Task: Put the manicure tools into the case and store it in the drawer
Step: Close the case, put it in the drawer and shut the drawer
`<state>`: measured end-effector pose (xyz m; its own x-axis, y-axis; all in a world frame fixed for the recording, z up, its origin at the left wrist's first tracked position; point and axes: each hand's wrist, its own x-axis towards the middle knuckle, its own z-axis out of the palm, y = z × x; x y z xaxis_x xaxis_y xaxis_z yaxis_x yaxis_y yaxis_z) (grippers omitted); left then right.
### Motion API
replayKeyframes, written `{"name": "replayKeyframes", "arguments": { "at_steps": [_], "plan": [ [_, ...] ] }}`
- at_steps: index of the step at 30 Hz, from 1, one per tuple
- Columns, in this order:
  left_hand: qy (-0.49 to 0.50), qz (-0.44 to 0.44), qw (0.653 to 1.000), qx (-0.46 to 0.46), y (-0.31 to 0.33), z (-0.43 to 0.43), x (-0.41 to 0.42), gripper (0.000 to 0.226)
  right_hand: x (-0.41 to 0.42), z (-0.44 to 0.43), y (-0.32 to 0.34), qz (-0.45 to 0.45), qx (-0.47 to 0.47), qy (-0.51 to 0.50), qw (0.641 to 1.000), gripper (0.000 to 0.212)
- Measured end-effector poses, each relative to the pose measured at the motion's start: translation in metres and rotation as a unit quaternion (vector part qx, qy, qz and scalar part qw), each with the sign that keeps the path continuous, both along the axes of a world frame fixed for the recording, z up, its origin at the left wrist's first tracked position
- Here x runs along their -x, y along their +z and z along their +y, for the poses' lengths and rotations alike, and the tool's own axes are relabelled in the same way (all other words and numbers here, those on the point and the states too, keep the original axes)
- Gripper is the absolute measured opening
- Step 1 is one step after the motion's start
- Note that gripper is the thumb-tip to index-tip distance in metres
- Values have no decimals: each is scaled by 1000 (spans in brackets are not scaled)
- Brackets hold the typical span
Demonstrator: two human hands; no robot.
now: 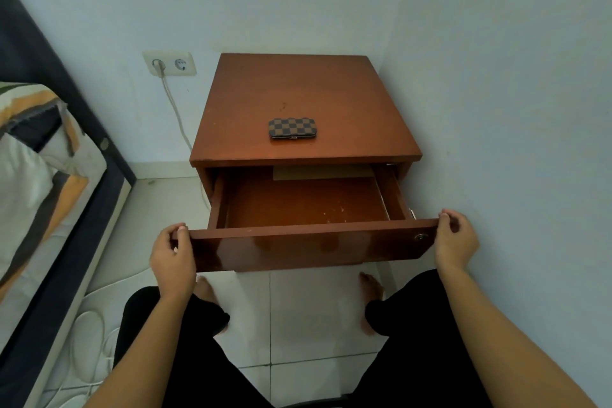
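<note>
A closed brown-and-black checkered manicure case (292, 128) lies flat on top of the reddish wooden nightstand (298, 89), near its front edge. Below it the drawer (311, 242) stands pulled out toward me. Its inside is bare except for a tan sheet (323, 172) at the back. My left hand (172, 258) grips the left end of the drawer front, fingers curled over its top edge. At the right end my right hand (455, 240) grips the same front panel. No loose tools are in view.
A bed with a striped cover (36, 182) and dark frame runs along the left. A wall socket (169, 63) with a white cable hangs left of the nightstand. The right wall is close beside the drawer. My legs and bare feet are on the tiled floor below the drawer.
</note>
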<state>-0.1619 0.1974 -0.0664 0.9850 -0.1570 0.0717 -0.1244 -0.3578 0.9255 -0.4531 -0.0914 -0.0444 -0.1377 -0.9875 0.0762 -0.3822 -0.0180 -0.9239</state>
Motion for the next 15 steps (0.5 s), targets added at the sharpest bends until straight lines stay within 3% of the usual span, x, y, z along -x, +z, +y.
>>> {"name": "replayKeyframes", "arguments": {
  "at_steps": [5, 8, 15],
  "plan": [
    [-10, -81, 994, -74, 41, -26, -34, 32, -19, -26, 31, 129, 66, 145, 979, 30],
    [-81, -144, 977, -131, 64, -64, -58, 34, -56, -41, 59, 188, 121, 226, 948, 31],
    [-253, -196, 886, -334, 61, -160, -102, 64, -195, -51, 85, 318, 162, 472, 806, 51]
  ]
}}
